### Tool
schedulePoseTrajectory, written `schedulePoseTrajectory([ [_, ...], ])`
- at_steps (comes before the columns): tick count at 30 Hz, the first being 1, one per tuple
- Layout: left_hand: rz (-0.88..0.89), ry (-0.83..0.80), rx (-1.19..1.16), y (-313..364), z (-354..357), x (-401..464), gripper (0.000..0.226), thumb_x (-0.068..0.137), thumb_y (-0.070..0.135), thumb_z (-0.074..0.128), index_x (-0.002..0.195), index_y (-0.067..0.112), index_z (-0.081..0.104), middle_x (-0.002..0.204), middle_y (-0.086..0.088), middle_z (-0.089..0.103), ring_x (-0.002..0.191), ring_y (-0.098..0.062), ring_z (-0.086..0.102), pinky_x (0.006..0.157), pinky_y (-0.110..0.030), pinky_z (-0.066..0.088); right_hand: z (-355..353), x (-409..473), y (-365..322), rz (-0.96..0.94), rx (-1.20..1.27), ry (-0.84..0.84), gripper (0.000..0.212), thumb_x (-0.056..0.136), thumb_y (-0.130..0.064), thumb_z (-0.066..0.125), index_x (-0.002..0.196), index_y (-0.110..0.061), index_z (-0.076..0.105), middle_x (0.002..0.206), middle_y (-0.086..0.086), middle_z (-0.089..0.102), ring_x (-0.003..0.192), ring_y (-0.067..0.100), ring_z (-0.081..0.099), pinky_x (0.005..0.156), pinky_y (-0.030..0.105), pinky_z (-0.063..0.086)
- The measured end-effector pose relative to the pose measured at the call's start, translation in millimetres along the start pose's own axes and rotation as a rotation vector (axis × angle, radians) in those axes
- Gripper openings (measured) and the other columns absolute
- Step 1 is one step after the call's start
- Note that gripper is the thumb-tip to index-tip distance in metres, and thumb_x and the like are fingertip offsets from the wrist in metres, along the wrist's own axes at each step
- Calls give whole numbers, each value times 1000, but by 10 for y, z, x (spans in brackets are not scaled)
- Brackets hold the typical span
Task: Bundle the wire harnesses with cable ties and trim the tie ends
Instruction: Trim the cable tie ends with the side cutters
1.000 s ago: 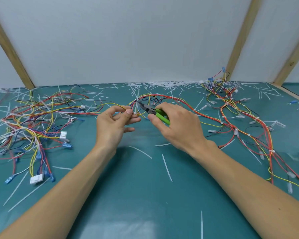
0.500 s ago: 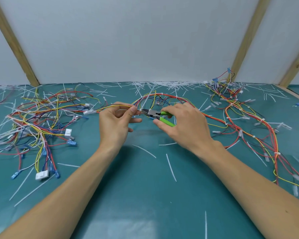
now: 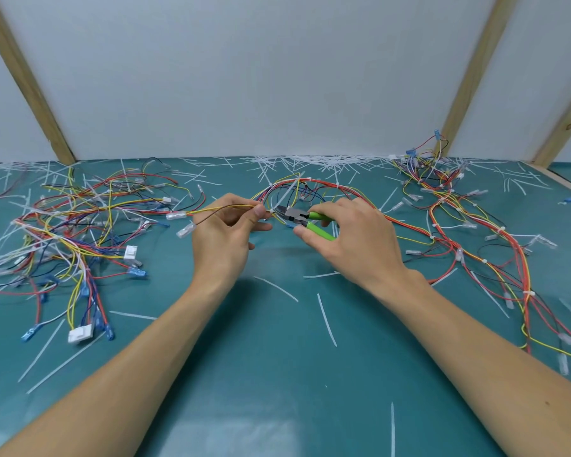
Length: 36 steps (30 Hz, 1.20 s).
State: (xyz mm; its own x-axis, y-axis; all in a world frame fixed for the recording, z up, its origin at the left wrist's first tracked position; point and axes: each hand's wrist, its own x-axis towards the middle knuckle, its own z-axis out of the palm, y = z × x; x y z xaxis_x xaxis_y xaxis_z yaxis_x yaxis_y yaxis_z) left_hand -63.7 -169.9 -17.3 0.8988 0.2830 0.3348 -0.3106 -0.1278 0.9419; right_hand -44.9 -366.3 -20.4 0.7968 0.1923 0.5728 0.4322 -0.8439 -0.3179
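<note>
Left hand (image 3: pixel 225 235) pinching wires (image 3: pixel 225 208); right hand (image 3: pixel 353 240) gripping cutters (image 3: pixel 297 215). Blades apparently at tie tail (image 3: pixel 285 194). Risk: nicking adjacent insulation.

You are working under bright, even, diffuse light from above. Soft shadows fall on the green mat (image 3: pixel 277 357) beneath both forearms, and a pale glare patch sits at the mat's near edge. The wide-angle lens splays the wooden posts (image 3: pixel 30 84) outward and bows the mat's far edge. The centre is sharp; the wire tangle (image 3: pixel 63 232) at far left is slightly smeared, as is the right margin.
</note>
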Motion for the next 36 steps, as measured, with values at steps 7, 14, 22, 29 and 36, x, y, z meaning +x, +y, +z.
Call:
schedulePoseTrajectory([
  [7,-4,-14,8,-20,15,-2,12,95,17,69,84,20,64,84,4,78,78,-16,77,55,-28,51,-7,0,-7,-18,6,-9,37,89,-67,62,103,-35,74,88,-10,67,90,19,55,75,33,42],
  [14,5,-16,-7,-25,13,4,9,95,16,69,87,16,66,84,2,78,80,-16,77,55,-26,53,-24,-1,-9,-17,3,-27,39,89,-72,57,92,-36,72,75,-8,60,79,17,52,63,31,33],
  [22,25,-14,-11,-46,11,7,9,95,15,69,87,12,66,80,1,77,79,-16,77,56,-22,54,-35,20,9,-23,50,-89,40,90,-68,60,87,-29,72,73,-4,62,75,20,55,62,33,35],
  [29,26,-14,-16,-65,5,16,9,95,15,69,87,12,67,78,1,77,79,-17,77,57,-20,53,-44,31,-4,-7,90,-109,51,86,-76,58,89,-29,77,69,-4,62,71,21,55,64,36,42],
  [36,28,-15,-15,-70,14,18,8,95,13,68,87,12,66,78,2,77,78,-16,77,58,-22,55,-53,28,-10,-8,93,-92,42,91,-68,60,77,-29,70,63,-3,54,68,20,49,60,33,26],
])
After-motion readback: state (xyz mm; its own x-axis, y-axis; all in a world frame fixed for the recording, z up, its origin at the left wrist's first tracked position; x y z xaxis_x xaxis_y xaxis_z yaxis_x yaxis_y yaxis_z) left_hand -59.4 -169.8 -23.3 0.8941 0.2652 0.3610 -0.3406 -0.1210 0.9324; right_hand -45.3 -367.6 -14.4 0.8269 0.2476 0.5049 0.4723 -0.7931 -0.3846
